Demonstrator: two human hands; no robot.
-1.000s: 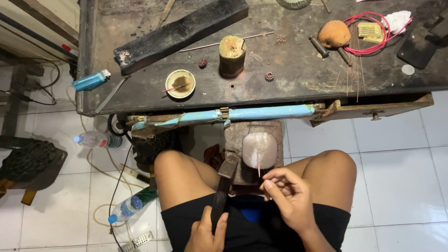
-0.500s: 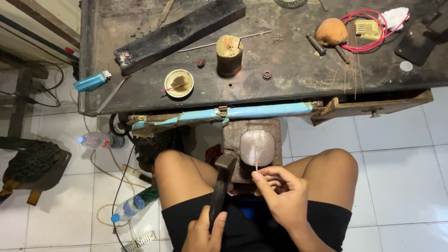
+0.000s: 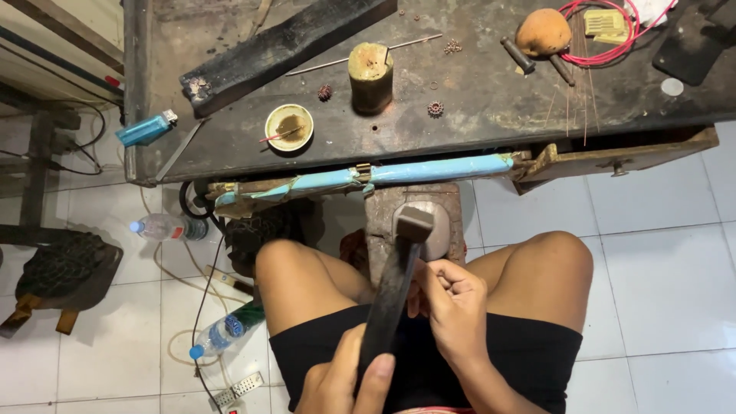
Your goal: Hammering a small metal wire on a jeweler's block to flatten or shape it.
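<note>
dark hammer (image 3: 399,276) gripped in left hand (image 3: 341,383) (one), right hand (image 3: 452,303) fingers pinched over one anvil (image 3: 441,230).

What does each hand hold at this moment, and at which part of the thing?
The left hand grips a dark hammer near the lower end of its handle, its head above the small anvil. The right hand is closed by the anvil; what it pinches cannot be told.

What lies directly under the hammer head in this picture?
Under the hammer head sits a rounded grey metal block on a wooden stump. The right hand pinches something beside it; the piece being struck is covered.
</note>
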